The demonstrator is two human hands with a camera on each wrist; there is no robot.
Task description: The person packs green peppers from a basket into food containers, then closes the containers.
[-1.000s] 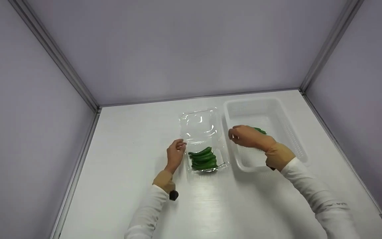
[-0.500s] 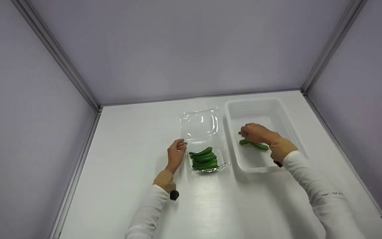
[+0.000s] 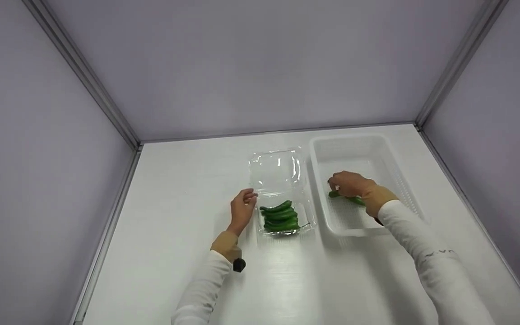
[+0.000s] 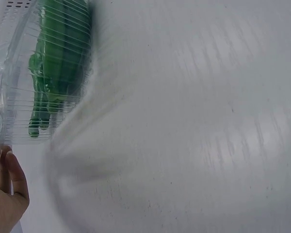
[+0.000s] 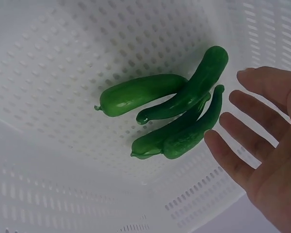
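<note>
Fingers (image 5: 252,141) of the right hand (image 3: 349,183) are hanging spread and empty over four cucumbers (image 5: 174,114) in the basket (image 3: 404,180) near the table's back-right corner. Left hand (image 3: 242,210) is steadying the clamshell (image 3: 278,169) (grip unclear); it may be sliding if nudged.

Clamshell box (image 3: 282,198) left of basket (image 3: 404,189); cucumbers (image 5: 174,116) in basket.

Bright even light, soft shadows, left-wrist blur
</note>
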